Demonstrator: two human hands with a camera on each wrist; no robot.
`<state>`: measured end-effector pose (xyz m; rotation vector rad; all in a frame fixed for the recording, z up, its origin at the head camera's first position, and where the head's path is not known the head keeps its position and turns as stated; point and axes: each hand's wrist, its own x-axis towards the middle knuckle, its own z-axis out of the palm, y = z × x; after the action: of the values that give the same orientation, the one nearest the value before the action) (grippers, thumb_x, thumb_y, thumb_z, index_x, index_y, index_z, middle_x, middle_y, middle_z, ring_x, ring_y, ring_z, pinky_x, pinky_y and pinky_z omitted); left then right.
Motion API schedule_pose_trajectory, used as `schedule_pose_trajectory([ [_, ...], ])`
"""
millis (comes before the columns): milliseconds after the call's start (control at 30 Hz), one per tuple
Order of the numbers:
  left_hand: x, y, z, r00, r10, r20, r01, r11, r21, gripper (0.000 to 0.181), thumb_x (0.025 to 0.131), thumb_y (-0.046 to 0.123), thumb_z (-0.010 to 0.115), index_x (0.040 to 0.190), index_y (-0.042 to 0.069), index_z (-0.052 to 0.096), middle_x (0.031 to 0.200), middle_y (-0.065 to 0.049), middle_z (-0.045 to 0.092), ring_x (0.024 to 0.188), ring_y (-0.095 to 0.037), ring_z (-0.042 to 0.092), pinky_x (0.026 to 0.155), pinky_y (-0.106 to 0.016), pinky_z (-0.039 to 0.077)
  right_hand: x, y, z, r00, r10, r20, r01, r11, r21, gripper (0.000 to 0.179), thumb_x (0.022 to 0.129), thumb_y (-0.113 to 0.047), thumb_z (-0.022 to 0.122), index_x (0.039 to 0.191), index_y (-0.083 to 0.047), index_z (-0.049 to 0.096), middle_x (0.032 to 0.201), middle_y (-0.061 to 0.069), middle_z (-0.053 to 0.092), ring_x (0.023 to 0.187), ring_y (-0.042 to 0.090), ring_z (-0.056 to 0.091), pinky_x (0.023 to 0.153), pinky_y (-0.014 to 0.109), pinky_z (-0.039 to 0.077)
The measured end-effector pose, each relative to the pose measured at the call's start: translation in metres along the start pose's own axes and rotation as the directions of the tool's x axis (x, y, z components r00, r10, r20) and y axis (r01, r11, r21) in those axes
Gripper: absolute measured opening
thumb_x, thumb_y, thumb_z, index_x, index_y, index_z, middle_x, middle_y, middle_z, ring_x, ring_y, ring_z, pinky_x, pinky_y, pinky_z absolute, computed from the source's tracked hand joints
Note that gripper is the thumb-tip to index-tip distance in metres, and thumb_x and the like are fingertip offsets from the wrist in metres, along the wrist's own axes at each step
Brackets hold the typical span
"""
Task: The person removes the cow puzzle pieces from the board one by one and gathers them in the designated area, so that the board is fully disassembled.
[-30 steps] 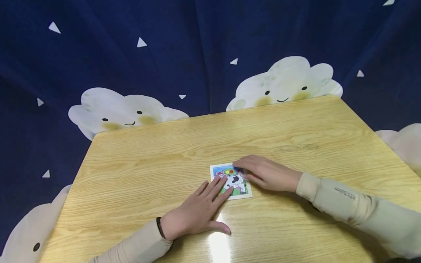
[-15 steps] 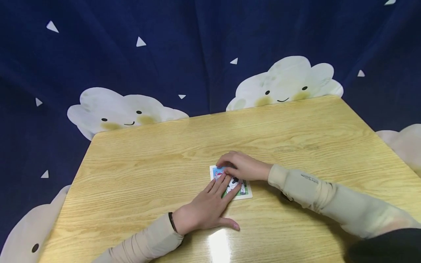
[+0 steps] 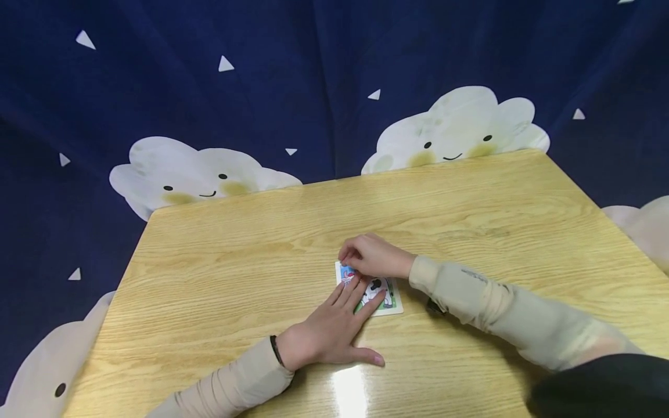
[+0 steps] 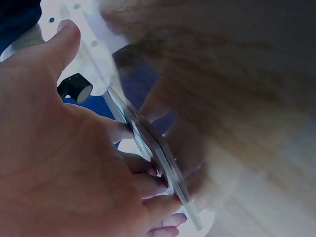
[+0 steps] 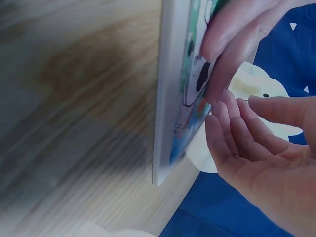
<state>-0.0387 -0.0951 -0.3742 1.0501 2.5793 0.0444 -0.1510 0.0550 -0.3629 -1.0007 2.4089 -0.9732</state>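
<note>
A small square board (image 3: 375, 285) with a cow picture and a white border lies flat on the table. My left hand (image 3: 334, 334) rests on it with outstretched fingers spread over the cow, thumb on the wood in front. At the board's far left corner is my right hand (image 3: 375, 256), its fingers loosely bent. The right wrist view shows the right hand's fingertips (image 5: 213, 123) right at the picture, with the thumb apart from them and nothing visible between. Edge-on in the left wrist view, the board (image 4: 153, 148) has left fingers along its face.
The wooden table (image 3: 209, 278) spreads out around the board. Behind it hangs a dark blue curtain (image 3: 313, 87) with white clouds and small triangles. A dark rounded shape (image 3: 601, 386) fills the lower right corner, and light glares off the table in front.
My right hand has travelled left along the board, from its right side to its far left corner. The left hand has slid slightly right, its fingers still on the picture. The board stays put.
</note>
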Motion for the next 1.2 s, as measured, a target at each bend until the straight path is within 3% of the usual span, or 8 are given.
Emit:
schedule_pose_trajectory([
  [500, 0.000, -0.002, -0.004, 1.000, 0.012, 0.016, -0.010, 0.997, -0.076, 0.098, 0.089, 0.072, 0.047, 0.159, 0.017, 0.006, 0.162, -0.017, -0.008, 0.148, -0.031, -0.006, 0.118, -0.045, 0.009, 0.012, 0.000, 0.001, 1.000, 0.007, -0.004, -0.007, 1.000, -0.030, 0.010, 0.092, -0.001, 0.061, 0.096, 0.000, 0.070, 0.086, 0.003, 0.070, 0.076, 0.009, 0.063, 0.073, 0.025, 0.052],
  [967, 0.000, -0.002, -0.003, 1.000, 0.022, -0.006, -0.022, 1.000, -0.019, 0.099, 0.088, 0.073, 0.046, 0.159, 0.016, 0.007, 0.162, -0.018, -0.009, 0.149, -0.031, -0.008, 0.118, -0.045, 0.010, 0.016, 0.005, -0.005, 0.995, 0.096, 0.023, -0.098, 0.988, 0.118, 0.011, 0.084, 0.003, 0.066, 0.094, 0.001, 0.072, 0.080, 0.002, 0.070, 0.072, 0.008, 0.063, 0.071, 0.023, 0.052],
  [1200, -0.001, -0.002, -0.004, 1.000, 0.018, -0.003, -0.018, 1.000, -0.021, 0.099, 0.088, 0.072, 0.047, 0.159, 0.016, 0.007, 0.162, -0.018, -0.009, 0.148, -0.030, -0.009, 0.118, -0.045, 0.009, 0.017, 0.006, -0.005, 0.997, 0.047, 0.056, -0.055, 0.987, 0.149, 0.019, 0.080, 0.013, 0.066, 0.095, 0.003, 0.070, 0.084, 0.006, 0.071, 0.075, 0.010, 0.066, 0.070, 0.023, 0.054],
])
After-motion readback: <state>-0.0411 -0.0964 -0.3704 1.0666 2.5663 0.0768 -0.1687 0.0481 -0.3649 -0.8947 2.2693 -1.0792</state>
